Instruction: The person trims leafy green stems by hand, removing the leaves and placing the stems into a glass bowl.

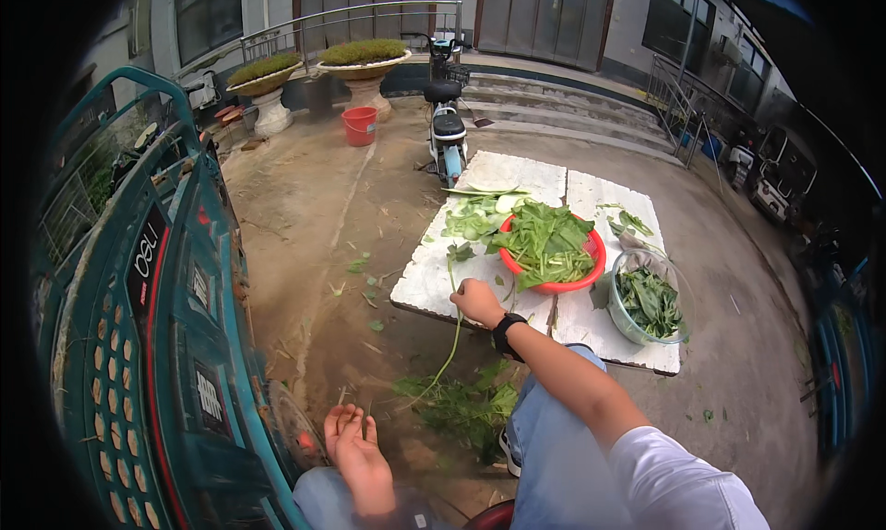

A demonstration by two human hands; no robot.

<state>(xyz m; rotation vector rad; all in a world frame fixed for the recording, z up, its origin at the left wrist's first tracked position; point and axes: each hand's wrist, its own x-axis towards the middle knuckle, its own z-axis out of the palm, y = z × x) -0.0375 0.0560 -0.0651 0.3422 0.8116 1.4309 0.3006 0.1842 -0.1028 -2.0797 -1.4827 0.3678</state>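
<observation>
Green and thin, a long leafy stem (449, 345) hangs from the right hand (477, 301) just below the frame's centre, its long axis near vertical, the lower end curving left toward a heap of trimmings (466, 405) on the ground. The right hand's fingers are closed, pinching the stem's top at the near edge of white foam boards (517, 175). The left hand (355, 447), at lower centre, lies palm up, fingers loosely spread, holding nothing. On the boards sit a red basket (591, 267) of leaves and a clear bowl (678, 295) of greens, right of centre. A teal cart (148, 281) with dark label panels fills the left. Bare concrete lies between cart and boards.
</observation>
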